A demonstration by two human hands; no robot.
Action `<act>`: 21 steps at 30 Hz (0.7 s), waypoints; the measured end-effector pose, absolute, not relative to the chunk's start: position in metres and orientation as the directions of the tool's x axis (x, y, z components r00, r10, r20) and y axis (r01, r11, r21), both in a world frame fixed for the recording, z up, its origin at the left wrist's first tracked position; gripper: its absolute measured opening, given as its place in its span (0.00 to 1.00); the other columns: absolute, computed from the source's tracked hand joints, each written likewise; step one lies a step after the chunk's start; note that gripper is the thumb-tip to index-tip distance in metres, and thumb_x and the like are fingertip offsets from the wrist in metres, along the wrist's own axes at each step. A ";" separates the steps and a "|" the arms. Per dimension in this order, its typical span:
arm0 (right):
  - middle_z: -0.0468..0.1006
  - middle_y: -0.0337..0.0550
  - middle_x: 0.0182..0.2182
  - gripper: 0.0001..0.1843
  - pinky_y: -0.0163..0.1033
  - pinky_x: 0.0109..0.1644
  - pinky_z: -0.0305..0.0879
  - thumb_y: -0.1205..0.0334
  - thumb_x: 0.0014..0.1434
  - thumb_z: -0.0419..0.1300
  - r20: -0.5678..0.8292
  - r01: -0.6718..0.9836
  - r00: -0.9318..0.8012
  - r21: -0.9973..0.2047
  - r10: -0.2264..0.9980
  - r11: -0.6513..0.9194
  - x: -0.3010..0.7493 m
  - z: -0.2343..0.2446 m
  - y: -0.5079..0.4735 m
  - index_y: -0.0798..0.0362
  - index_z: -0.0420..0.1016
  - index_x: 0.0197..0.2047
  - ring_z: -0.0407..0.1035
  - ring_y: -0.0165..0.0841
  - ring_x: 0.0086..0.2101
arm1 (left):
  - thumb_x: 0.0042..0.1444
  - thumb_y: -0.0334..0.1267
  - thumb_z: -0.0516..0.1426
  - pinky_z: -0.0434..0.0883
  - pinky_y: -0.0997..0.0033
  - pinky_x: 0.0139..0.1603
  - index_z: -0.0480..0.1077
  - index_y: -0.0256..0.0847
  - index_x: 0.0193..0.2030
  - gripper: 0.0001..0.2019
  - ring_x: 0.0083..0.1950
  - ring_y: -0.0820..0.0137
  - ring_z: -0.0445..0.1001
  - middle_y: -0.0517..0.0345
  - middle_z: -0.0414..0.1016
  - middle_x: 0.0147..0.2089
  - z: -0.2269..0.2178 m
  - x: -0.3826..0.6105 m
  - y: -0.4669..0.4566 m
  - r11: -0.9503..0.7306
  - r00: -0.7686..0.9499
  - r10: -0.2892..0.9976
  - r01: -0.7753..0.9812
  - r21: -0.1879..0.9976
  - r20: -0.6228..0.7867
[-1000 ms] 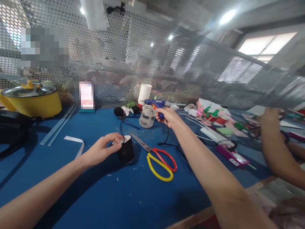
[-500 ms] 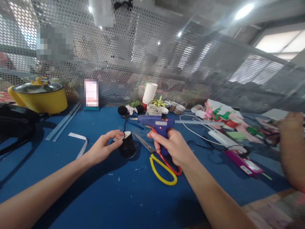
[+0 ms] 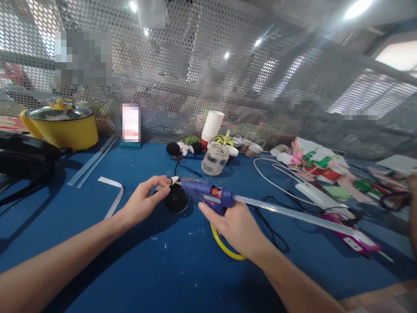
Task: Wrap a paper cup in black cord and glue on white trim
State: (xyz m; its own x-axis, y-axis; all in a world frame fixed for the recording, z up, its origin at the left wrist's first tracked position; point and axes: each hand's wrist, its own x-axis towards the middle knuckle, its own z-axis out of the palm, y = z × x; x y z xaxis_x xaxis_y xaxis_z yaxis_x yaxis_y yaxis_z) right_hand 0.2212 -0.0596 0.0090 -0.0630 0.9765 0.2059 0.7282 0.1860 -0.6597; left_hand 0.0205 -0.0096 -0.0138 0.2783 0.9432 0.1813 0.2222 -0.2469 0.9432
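Observation:
My right hand [image 3: 236,226] grips a blue glue gun [image 3: 208,194] with a long clear glue stick trailing to the right. Its nozzle points left and meets a small black round object [image 3: 176,200] on the blue table. My left hand [image 3: 143,202] pinches a small white piece [image 3: 174,179] on top of that black object. Yellow scissor handles [image 3: 224,248] peek out under my right hand.
A clear glass jar [image 3: 214,159], a stack of white cups [image 3: 212,125] and craft scraps lie behind. A yellow pot [image 3: 61,126] stands far left, a white paper strip [image 3: 112,195] beside it. Colourful paper crafts [image 3: 316,163], white cable and a pink device [image 3: 355,237] crowd the right. Another person's hand [image 3: 412,208] shows at the right edge.
My right hand brought the glue gun from beside the jar down and left until its nozzle reached the black object. My left hand stayed pinched on it.

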 end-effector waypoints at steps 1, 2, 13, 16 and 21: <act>0.72 0.41 0.19 0.14 0.39 0.27 0.64 0.51 0.52 0.53 0.211 0.732 -0.067 -0.654 0.975 0.192 0.221 0.009 -0.060 0.52 0.69 0.25 0.66 0.35 0.21 | 0.52 0.44 0.53 0.53 0.58 0.59 0.61 0.41 0.27 0.09 0.58 0.61 0.62 0.48 0.70 0.46 -0.014 0.020 -0.010 -0.247 0.278 0.943 0.223 0.943 0.182; 0.72 0.41 0.18 0.14 0.39 0.27 0.64 0.51 0.52 0.53 0.213 0.733 -0.077 -0.651 0.974 0.200 0.220 0.010 -0.060 0.52 0.68 0.24 0.67 0.35 0.21 | 0.52 0.44 0.53 0.53 0.58 0.59 0.61 0.41 0.27 0.09 0.57 0.62 0.62 0.48 0.70 0.46 -0.015 0.020 -0.010 -0.248 0.277 0.943 0.225 0.942 0.182; 0.74 0.41 0.19 0.12 0.39 0.28 0.65 0.54 0.52 0.53 0.267 0.738 -0.099 -0.627 0.959 0.250 0.220 0.010 -0.060 0.52 0.70 0.26 0.69 0.36 0.22 | 0.51 0.45 0.53 0.54 0.60 0.59 0.62 0.41 0.26 0.10 0.56 0.63 0.63 0.51 0.71 0.43 -0.013 0.021 -0.008 -0.262 0.287 0.939 0.235 0.936 0.191; 0.74 0.42 0.20 0.13 0.39 0.29 0.65 0.53 0.52 0.53 0.257 0.744 -0.074 -0.629 0.963 0.225 0.220 0.010 -0.059 0.53 0.70 0.27 0.69 0.36 0.23 | 0.51 0.44 0.52 0.54 0.59 0.59 0.62 0.40 0.27 0.10 0.55 0.62 0.63 0.49 0.70 0.43 -0.012 0.021 -0.009 -0.256 0.289 0.941 0.256 0.932 0.179; 0.75 0.44 0.22 0.12 0.42 0.33 0.66 0.53 0.51 0.53 0.259 0.744 -0.108 -0.619 0.960 0.251 0.219 0.012 -0.060 0.53 0.69 0.25 0.70 0.38 0.26 | 0.51 0.43 0.52 0.54 0.59 0.59 0.61 0.40 0.27 0.09 0.55 0.63 0.63 0.48 0.69 0.44 -0.012 0.021 -0.009 -0.263 0.312 0.931 0.223 0.939 0.187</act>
